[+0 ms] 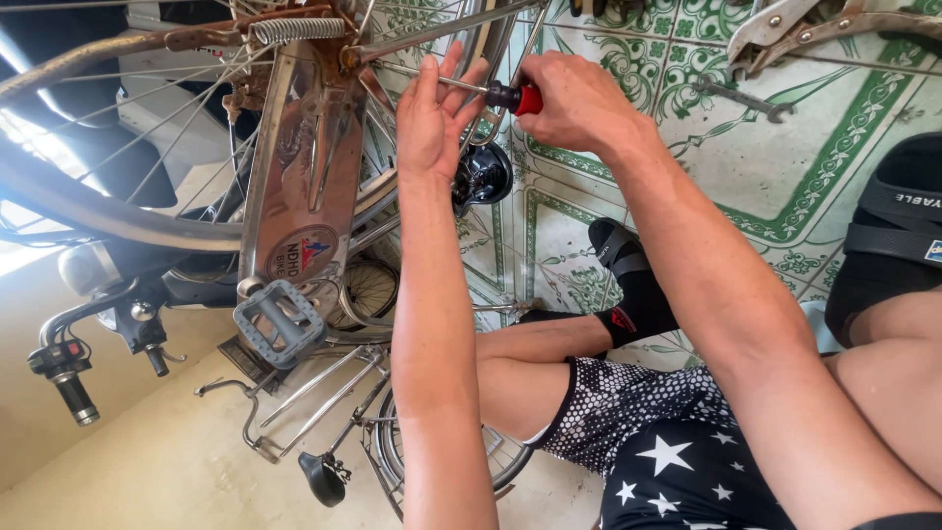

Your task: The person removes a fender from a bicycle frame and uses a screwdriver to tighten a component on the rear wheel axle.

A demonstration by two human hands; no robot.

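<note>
Gripping the red-and-black plastic handle of a slim steel-shafted screwdriver [500, 95], the right hand [579, 103] is clenched at about one o'clock in the head view. The left hand [432, 113] lies with fingers loosely spread over the shaft, steadying its tip against the upturned chrome-framed bicycle [304, 167] near twelve o'clock. I judge the tool light, rigid and thin; its shaft looks slippery, so the ribbed handle is the sound hold. A grey metal pedal [280, 322] sits at eight o'clock.

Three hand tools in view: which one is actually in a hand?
The red-and-black-handled screwdriver, gripped by the right hand. The locking pliers and spanner lie untouched on the tiled floor.
</note>
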